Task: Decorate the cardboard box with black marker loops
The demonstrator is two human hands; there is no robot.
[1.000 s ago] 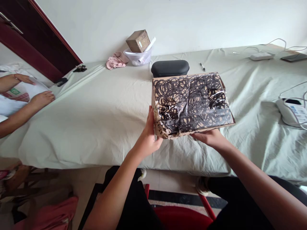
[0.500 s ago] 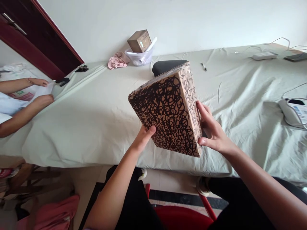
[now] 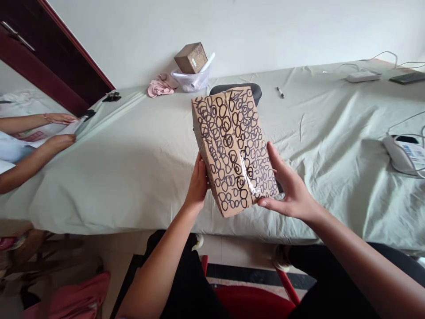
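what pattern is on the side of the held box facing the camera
Black hand-drawn loops on brown cardboard box, best seen in the head view.

Soft, fairly even light filled the upper part of the view, leaving the white wall (image 3: 282, 35) bright and slightly grey. It seemed to come from the right, since the pale device (image 3: 407, 153) cast a shadow to its left and the folds of the desk cloth (image 3: 133, 150) were shaded more strongly there. A sharp white glare ran along the tape (image 3: 245, 170) on the cardboard box (image 3: 221, 155), whose left side lay in shade; its markings were crisp. The lower left was dim, the pink fabric (image 3: 76, 297) soft in detail. Wide-angle distortion tilted the dark red door (image 3: 69, 53).
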